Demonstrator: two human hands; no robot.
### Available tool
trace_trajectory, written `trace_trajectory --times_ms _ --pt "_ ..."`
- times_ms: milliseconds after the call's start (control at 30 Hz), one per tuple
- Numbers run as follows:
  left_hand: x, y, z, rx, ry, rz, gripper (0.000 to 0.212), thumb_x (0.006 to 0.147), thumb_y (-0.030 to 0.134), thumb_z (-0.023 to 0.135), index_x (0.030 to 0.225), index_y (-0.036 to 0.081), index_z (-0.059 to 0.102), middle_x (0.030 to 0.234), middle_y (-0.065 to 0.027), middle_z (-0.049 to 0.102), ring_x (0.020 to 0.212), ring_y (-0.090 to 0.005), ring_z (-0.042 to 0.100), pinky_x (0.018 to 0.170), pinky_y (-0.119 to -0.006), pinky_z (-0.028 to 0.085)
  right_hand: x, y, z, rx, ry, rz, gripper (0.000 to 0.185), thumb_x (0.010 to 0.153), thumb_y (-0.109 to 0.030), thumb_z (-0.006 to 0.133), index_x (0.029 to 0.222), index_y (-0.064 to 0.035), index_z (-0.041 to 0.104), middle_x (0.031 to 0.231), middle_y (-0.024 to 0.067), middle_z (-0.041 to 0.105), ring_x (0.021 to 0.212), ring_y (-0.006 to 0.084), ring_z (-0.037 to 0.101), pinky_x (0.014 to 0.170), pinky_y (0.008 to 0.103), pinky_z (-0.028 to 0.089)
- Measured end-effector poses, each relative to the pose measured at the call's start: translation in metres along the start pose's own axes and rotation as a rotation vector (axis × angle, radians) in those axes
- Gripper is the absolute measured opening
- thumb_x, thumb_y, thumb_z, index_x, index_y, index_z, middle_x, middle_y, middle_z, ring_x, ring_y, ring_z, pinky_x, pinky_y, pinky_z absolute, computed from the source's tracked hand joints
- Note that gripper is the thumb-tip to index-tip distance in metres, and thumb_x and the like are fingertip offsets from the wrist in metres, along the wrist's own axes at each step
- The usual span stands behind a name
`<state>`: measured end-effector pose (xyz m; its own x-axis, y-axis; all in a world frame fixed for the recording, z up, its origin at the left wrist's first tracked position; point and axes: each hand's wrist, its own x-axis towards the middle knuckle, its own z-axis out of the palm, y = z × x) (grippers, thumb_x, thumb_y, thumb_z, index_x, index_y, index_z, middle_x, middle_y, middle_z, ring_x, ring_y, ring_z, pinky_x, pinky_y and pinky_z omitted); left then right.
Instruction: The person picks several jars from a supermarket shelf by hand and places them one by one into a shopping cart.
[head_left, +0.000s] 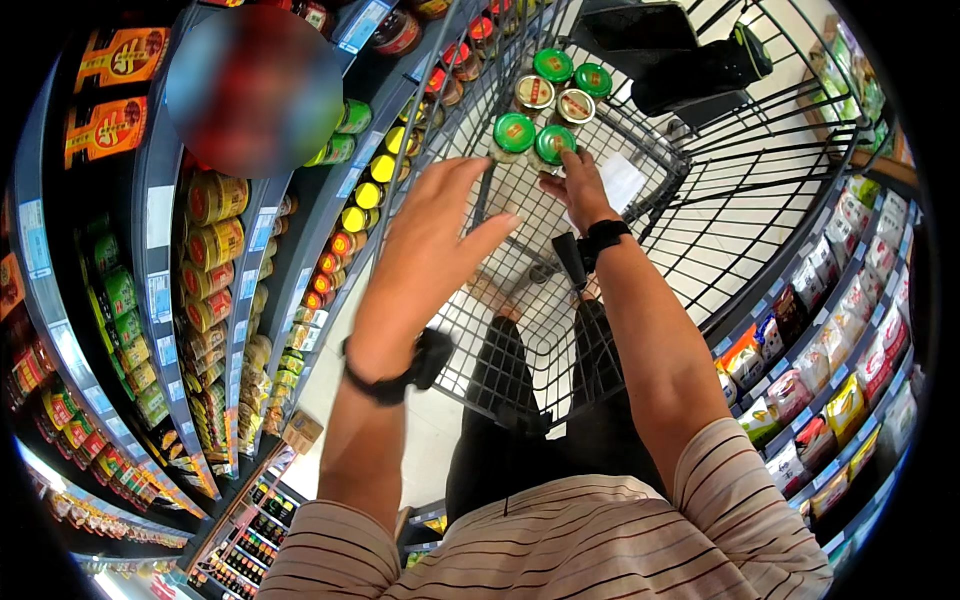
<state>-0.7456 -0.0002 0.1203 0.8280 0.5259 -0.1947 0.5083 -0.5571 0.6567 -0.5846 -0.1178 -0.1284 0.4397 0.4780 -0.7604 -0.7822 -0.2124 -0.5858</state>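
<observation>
Several glass jars stand grouped in a wire shopping cart (675, 247); some have green lids, like the one at the back (553, 66), and two have pale gold lids (576, 107). My right hand (581, 180) is at the nearest right green-lidded jar (556, 144), its fingertips touching or very close to the lid; whether they grip it is hidden. My left hand (431, 240) hangs over the cart's left side, fingers apart and holding nothing, just below another green-lidded jar (514, 133). Both wrists wear black bands. A white paper (622, 181) lies right of the jars.
Shelves of jars and packets (217, 240) rise close on the left. Bagged goods fill the shelves (810, 375) on the right. A black object (697, 75) lies at the cart's far end. A cardboard box (302, 431) is at lower left.
</observation>
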Motion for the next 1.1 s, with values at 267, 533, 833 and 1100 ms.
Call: trace_trajectory --times_ms 267,533,833,1100 --pt "-0.076 -0.114 -0.088 -0.186 0.075 -0.454 0.058 0.099 0.031 0.064 0.144 -0.002 0.048 0.145 -0.0208 0.052 0.129 -0.0273 0.056 0.106 -0.037 0.045 -0.002 0.001 0.002 0.013 -0.045 -0.010 0.055 0.104 -0.027 0.050 0.143 0.0067 0.033 0.130 0.0215 0.054 0.101 0.0321 0.068 0.087 0.0389 0.061" --pt "-0.040 -0.305 -0.032 0.069 0.378 -0.450 0.092 0.089 0.047 0.073 0.147 -0.012 0.035 0.148 -0.0346 0.043 0.132 -0.0394 0.052 0.109 -0.043 0.043 -0.052 -0.012 0.026 0.070 -0.065 0.000 0.055 0.105 -0.026 0.048 0.139 0.0145 0.031 0.136 0.0314 0.043 0.112 0.0388 0.065 0.092 0.0400 0.061" --pt "0.036 -0.348 -0.018 -0.008 0.370 -0.621 0.079 0.083 0.056 0.074 0.131 -0.005 0.059 0.133 -0.0287 0.061 0.123 -0.0434 0.057 0.104 -0.045 0.043 -0.124 -0.010 0.058 0.070 -0.115 0.024 0.056 0.105 -0.029 0.051 0.141 0.0092 0.033 0.130 0.0273 0.048 0.115 0.0385 0.064 0.093 0.0408 0.060" --pt "0.053 -0.374 -0.008 0.162 0.424 -0.679 0.068 0.088 0.058 0.066 0.125 0.001 0.065 0.125 -0.0258 0.065 0.117 -0.0402 0.060 0.102 -0.043 0.045 -0.138 0.015 0.062 0.029 -0.103 0.071 0.063 0.105 -0.032 0.052 0.146 0.0096 0.030 0.129 0.0272 0.050 0.111 0.0353 0.066 0.092 0.0387 0.060"
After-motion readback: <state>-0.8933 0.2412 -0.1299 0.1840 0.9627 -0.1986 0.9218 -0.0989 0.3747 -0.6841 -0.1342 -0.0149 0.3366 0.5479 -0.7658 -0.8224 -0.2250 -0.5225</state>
